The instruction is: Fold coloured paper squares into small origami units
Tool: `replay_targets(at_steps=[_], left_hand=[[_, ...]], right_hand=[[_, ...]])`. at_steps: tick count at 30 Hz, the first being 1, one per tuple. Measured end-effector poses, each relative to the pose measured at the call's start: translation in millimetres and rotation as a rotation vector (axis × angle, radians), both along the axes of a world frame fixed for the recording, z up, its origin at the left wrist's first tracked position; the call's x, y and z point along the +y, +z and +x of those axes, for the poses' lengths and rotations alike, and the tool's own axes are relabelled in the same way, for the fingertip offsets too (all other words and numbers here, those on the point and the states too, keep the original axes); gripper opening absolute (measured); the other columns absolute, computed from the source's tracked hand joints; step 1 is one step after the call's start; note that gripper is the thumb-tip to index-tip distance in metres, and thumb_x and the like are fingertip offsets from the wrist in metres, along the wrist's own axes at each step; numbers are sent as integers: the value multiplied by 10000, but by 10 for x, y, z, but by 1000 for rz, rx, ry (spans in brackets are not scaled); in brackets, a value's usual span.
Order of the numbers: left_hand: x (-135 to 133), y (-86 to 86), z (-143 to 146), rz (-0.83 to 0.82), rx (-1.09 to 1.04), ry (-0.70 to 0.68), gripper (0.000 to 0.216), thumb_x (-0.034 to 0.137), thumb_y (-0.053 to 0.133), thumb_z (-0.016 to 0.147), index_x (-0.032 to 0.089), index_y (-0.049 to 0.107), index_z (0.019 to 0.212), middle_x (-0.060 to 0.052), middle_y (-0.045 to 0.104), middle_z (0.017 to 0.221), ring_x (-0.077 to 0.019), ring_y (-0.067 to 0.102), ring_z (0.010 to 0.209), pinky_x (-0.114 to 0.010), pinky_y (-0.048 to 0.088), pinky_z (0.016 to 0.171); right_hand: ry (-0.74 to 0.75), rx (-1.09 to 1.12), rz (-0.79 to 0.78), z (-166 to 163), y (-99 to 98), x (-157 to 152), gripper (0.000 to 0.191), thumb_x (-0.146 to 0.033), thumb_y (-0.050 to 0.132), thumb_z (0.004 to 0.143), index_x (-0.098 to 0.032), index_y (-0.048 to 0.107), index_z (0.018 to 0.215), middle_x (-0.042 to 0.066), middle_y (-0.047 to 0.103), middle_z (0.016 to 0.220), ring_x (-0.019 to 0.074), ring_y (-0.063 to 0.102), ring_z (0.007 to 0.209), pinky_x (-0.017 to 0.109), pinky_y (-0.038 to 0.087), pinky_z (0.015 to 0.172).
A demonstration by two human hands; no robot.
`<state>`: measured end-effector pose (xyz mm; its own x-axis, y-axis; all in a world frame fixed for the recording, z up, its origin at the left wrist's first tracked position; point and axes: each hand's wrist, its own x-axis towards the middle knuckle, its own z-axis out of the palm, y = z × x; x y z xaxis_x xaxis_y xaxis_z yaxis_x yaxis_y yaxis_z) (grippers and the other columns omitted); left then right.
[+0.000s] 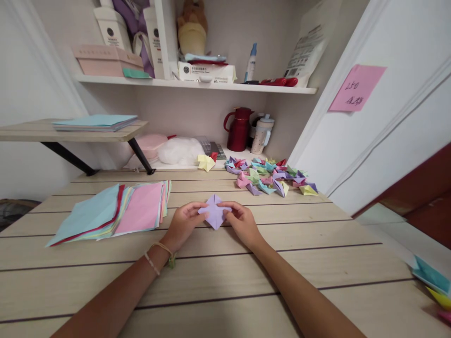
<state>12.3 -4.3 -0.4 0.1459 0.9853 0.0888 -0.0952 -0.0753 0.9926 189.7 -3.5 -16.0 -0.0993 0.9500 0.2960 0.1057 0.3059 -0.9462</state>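
In the head view, the left hand (183,220) and the right hand (243,223) are meeting above the middle of the tabletop (197,277), holding a piece of lilac paper (215,213) between them. The fingers (199,205) of the left hand are pinching its left corner, with the thumb pressing lower down, and those of the right hand are gripping the right corner in much the same way. The paper is showing a flat, folded diamond shape, one point facing away from the person and one facing toward them. Pale crease lines are running across its face and a seam is dividing the upper point; the side corners are partly hiding under the fingers. Its colour is looking even and matt.

To its left, a fanned stack of coloured sheets (139,211) is lying on the tabletop, with light blue and pink sheets showing on top. Beyond the right hand, many small folded paper pieces (268,176) are sitting in a loose cluster, mixing purple, pink, blue, green, red and yellow.
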Motion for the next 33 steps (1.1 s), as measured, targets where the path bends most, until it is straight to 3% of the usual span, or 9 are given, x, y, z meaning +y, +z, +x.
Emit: replay_targets(at_steps=[3, 6, 12, 17, 23, 33], left_hand=[[-5, -40, 13, 18, -1, -32, 447, 195, 733, 560, 144, 588, 980, -57, 666, 937, -169, 614, 805, -293, 479, 734], [12, -73, 7, 69, 43, -12, 439, 207, 729, 569, 149, 588, 980, -55, 653, 951, -169, 603, 825, -292, 475, 740], [14, -24, -8, 137, 167, 19, 207, 275, 650, 671, 133, 637, 821, -35, 644, 773, -148, 580, 726, -254, 454, 675], [-16, 29, 8, 88, 178, -27, 184, 298, 597, 720, 141, 632, 809, 9, 604, 627, -108, 536, 575, -222, 437, 582], [-35, 46, 12, 93, 126, -59, 222, 302, 610, 711, 146, 629, 868, -38, 663, 798, -145, 603, 737, -266, 467, 728], [-40, -3, 34, 171, 188, -28, 258, 328, 550, 755, 154, 629, 928, -99, 568, 1102, -209, 555, 984, -328, 450, 858]], right_hand=[[14, -110, 58, -1, 16, -16, 376, -257, 619, 693, -211, 614, 1066, 46, 607, 942, 105, 492, 583, 230, 429, 531], [13, -166, 114, -12, 42, -43, 333, -300, 611, 726, -211, 637, 1046, 54, 628, 870, 131, 519, 634, 242, 433, 565], [95, -82, 80, -25, 80, -70, 256, -372, 538, 789, -185, 697, 864, 32, 635, 695, 148, 555, 629, 246, 446, 568], [138, -21, -40, -24, 88, -60, 289, -399, 534, 779, -169, 709, 768, 13, 649, 634, 160, 580, 626, 263, 463, 586], [194, 44, -84, -26, 76, -67, 333, -386, 623, 706, -198, 675, 975, 53, 682, 954, 211, 605, 845, 319, 488, 719], [133, -106, -1, -11, 100, -62, 311, -389, 610, 718, -198, 686, 951, 64, 690, 905, 208, 611, 816, 307, 484, 709]])
